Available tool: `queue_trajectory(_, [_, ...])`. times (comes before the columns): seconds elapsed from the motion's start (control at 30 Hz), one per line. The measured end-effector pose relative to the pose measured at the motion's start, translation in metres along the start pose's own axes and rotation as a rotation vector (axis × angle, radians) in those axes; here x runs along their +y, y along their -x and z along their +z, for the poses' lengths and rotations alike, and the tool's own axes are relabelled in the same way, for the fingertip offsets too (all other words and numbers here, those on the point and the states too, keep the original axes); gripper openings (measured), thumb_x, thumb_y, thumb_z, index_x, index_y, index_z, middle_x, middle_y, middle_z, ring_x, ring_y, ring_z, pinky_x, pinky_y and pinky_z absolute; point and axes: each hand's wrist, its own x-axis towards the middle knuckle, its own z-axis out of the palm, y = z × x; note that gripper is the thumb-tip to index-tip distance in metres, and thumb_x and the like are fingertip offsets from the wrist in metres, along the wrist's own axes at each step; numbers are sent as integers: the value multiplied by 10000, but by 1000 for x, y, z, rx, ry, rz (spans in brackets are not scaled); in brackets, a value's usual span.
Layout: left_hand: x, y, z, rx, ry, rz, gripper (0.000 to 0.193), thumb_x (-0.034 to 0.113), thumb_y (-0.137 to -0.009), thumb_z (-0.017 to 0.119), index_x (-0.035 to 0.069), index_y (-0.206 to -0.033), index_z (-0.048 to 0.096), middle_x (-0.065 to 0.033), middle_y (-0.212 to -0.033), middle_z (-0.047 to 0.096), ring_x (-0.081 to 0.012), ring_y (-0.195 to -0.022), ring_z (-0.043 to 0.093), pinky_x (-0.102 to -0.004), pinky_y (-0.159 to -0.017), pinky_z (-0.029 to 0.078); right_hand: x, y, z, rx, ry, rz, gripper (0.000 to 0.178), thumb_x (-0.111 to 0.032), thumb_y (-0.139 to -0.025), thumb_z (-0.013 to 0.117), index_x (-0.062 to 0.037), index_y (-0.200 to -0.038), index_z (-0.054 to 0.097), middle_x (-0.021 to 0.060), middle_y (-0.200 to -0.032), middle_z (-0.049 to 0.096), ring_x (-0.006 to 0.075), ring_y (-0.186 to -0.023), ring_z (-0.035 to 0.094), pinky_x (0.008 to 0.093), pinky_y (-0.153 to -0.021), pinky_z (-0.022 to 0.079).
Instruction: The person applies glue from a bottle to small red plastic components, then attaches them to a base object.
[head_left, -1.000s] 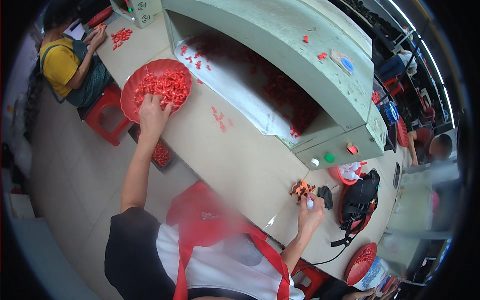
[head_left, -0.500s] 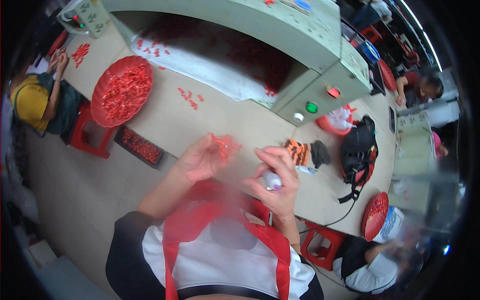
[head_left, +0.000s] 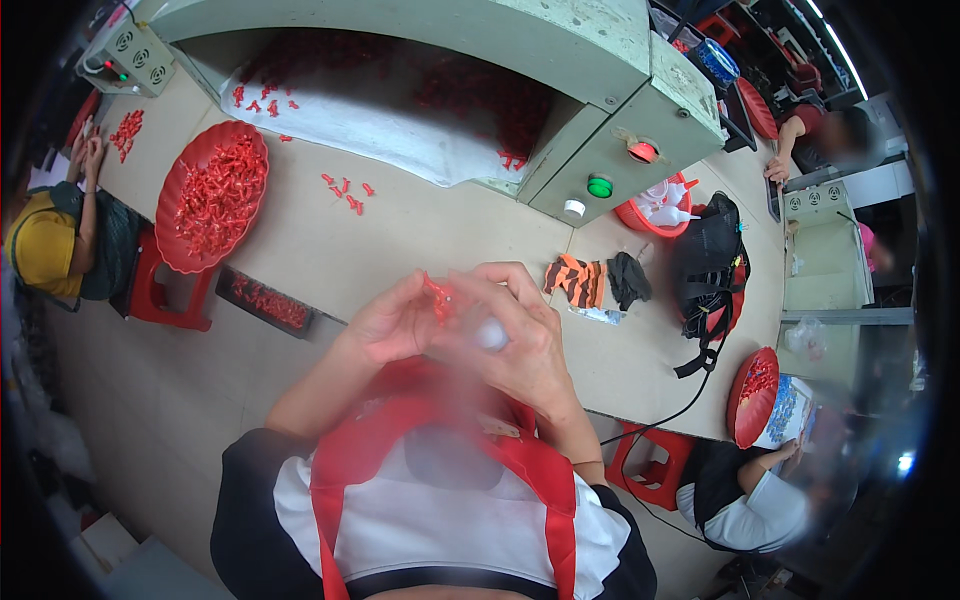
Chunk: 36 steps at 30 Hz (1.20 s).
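Observation:
Above my lap, in front of the table edge, my left hand pinches a small red plastic piece between thumb and fingers. The piece looks like a little figure; its detail is blurred. Close beside it on the right, my right hand is closed around a small white squeeze bottle. The right fingertips reach up to the red piece, and I cannot tell whether they touch it. Several similar red pieces lie loose on the table beyond my hands.
A green machine with a white belt carrying red pieces spans the back. To the left are a heaped red bowl and a dark tray. Striped cloth, a basket of bottles and a black bag sit right. Co-workers sit at both sides.
My right hand has moved left with the bottle, up close to the left hand and the red piece. The whole view has shifted slightly.

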Motion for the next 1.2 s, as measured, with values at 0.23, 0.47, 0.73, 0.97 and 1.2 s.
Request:
queue_trajectory(0.23, [1,-3,-8,14,31,-25,556,445,-845,550,-5,-1161,469,-145,-989,543,-201,-851,595,-339,-759,528,-3,-1,1,0,-29,68,478,-94,-608,762,-65,-1053,591,81,-987,525,184,-740,621,287,-638,511])
queue_trajectory(0.47, [3,-2,-16,-18,70,-5,548,422,-847,556,-6,-1175,461,-149,-1025,554,-210,-877,605,-320,-743,526,-3,-5,4,-9,-39,73,484,-93,-598,763,-61,-1054,601,84,-987,539,193,-731,608,293,-639,492])
queue_trajectory(0.73, [82,36,2,727,-1723,974,275,95,-697,711,39,-955,632,-79,-840,606,-186,-723,607,-295,-660,487,17,9,3,62,97,99,491,-54,-594,776,-53,-1053,603,95,-1010,532,103,-562,530,235,-539,441])
queue_trajectory(0.97, [153,102,-59,1699,-2174,916,389,229,-648,752,3,-937,624,-155,-874,549,-311,-816,565,-395,-707,474,32,6,14,17,128,121,420,-54,-612,767,-46,-1007,624,84,-975,544,102,-573,522,241,-537,436])
queue_trajectory(1.2, [176,-39,-15,1094,-2094,1098,315,137,-705,700,25,-985,609,-173,-949,548,-327,-873,550,-407,-792,443,43,13,13,100,87,199,347,-46,-655,719,-44,-989,628,96,-963,557,115,-587,534,244,-561,437])
